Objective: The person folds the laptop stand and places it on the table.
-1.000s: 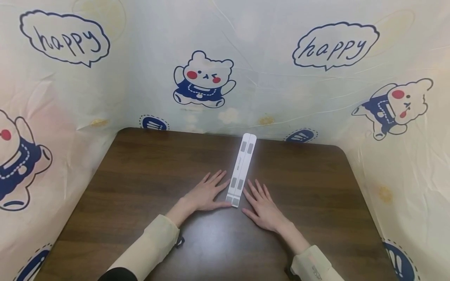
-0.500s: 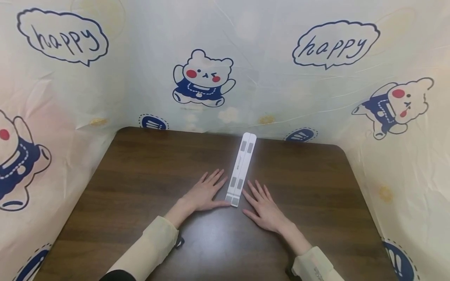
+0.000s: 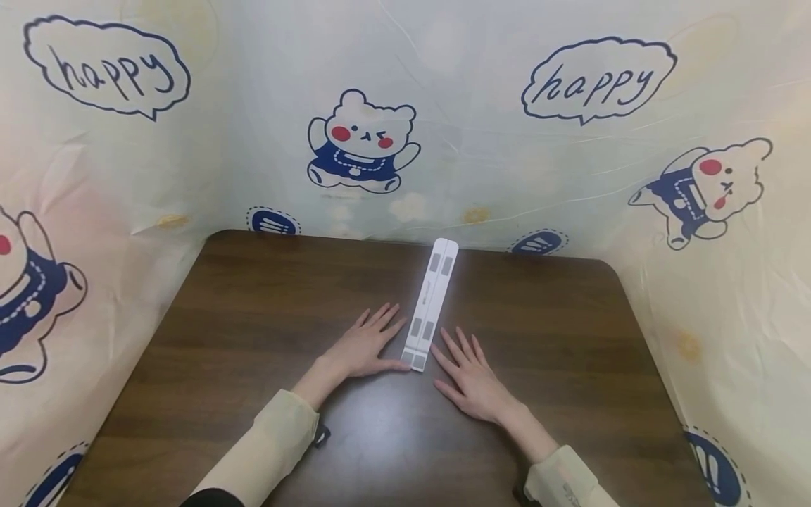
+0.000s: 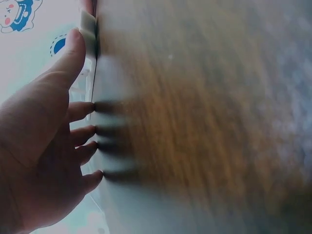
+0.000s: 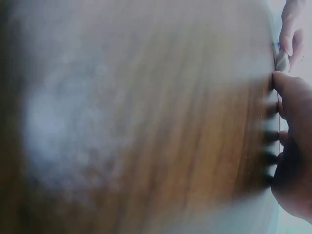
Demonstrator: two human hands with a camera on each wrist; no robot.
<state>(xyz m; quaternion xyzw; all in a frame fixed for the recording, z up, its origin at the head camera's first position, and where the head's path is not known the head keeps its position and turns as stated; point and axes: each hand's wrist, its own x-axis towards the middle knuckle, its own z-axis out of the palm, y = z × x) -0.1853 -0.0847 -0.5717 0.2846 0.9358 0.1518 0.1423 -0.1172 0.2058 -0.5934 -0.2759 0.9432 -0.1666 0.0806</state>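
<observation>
A long, slim white folded laptop stand [image 3: 431,303] with grey pads lies on the brown table, slightly slanted, its near end between my hands. My left hand [image 3: 357,352] rests on the wood left of it, fingers spread and straight, thumb tip right at the stand's near left corner. On the other side, my right hand [image 3: 475,384] lies palm down with straight, spread fingers, the index fingertip close to the stand's right edge. In the left wrist view, the stand's end [image 4: 88,44] shows beyond the thumb, and the fingertips meet the table surface.
The dark wooden table [image 3: 253,303] has rounded far corners. A pale curtain [image 3: 481,84] printed with cartoon bears and "happy" bubbles hangs around its back and sides. The far end of the stand reaches close to the table's back edge.
My left fingers have drawn slightly away from the stand's side. The right hand has barely shifted, and the view has drifted a little; the stand lies as before.
</observation>
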